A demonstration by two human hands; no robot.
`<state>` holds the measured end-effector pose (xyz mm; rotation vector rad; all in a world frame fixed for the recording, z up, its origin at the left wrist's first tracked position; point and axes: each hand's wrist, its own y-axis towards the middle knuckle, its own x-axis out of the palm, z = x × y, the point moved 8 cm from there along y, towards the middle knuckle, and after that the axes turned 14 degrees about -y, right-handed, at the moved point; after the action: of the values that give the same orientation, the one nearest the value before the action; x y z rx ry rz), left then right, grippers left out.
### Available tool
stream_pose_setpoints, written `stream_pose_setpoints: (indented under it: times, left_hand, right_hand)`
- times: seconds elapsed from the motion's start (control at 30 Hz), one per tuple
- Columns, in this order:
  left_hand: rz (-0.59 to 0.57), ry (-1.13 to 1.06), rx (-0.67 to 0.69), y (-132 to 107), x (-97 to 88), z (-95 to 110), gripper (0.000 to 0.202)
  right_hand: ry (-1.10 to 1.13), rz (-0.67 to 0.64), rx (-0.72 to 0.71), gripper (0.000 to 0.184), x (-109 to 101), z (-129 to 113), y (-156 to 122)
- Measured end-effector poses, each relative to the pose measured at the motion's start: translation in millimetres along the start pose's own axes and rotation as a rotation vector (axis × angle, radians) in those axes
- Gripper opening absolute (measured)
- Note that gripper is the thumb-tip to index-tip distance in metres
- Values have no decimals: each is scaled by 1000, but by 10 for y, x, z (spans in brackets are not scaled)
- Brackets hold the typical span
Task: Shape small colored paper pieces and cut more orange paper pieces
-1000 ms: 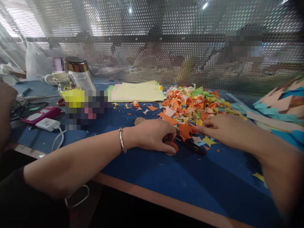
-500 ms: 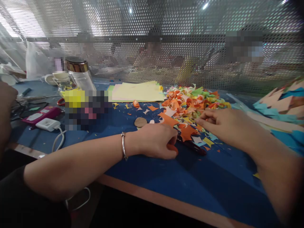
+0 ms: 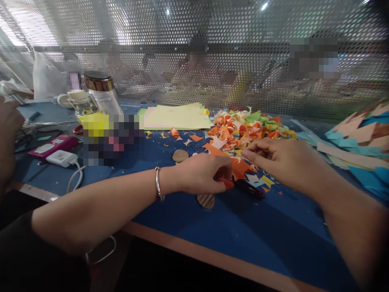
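- Head view: left hand [image 3: 203, 174], fingers closed on scissors [image 3: 246, 187]; right hand [image 3: 279, 160], fingers curled on orange paper [image 3: 240, 168], grip unclear.
- Scrap heap [image 3: 246, 127] already large; yellow sheets [image 3: 176, 117] apparently uncut.

Worktop [image 3: 188, 219] runs L to R, w/ perforated screen [image 3: 212, 61] upright behind it. Centre-back: sheet stack [image 3: 176, 117] lying flat, scrap pile [image 3: 249, 125] just R of it. Left hand [image 3: 202, 173] mid-worktop, in front of the pile, on the scissors [image 3: 251, 188], which stick out to its R. Right hand [image 3: 279, 160] just R of left, on pile's near edge. Far disc [image 3: 180, 155] behind left wrist, near disc [image 3: 206, 200] just in front of left hand. Jar [image 3: 101, 95] at L-back; charger [image 3: 62, 158] in front of it. Strip pile [image 3: 361, 138] at far R.
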<state>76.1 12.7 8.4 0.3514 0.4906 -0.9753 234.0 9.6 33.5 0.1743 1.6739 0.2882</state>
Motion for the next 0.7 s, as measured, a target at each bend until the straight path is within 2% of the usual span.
stream_pose_setpoints:
  times: [0.1, 0.17, 0.23, 0.3, 0.5, 0.7]
  left_hand:
    - [200, -277, -10, 50, -179, -94, 24]
    - [310, -562, -79, 71, -253, -213, 19]
    - [380, -824, -151, 80, -267, -304, 11]
    - [422, -980, -200, 78, -259, -341, 11]
    - [433, -1164, -295, 61, -184, -359, 18]
    - [317, -1209, -337, 79, -90, -334, 15]
  right_hand:
    - [62, 48, -9, 38, -57, -65, -26]
    - [122, 96, -33, 35, -120, -127, -49]
    - [164, 150, -80, 31, -185, -193, -72]
    - [171, 194, -133, 27, -227, -248, -90]
    - [134, 189, -267, 27, -157, -340, -106]
    - [130, 199, -351, 18, -185, -447, -135]
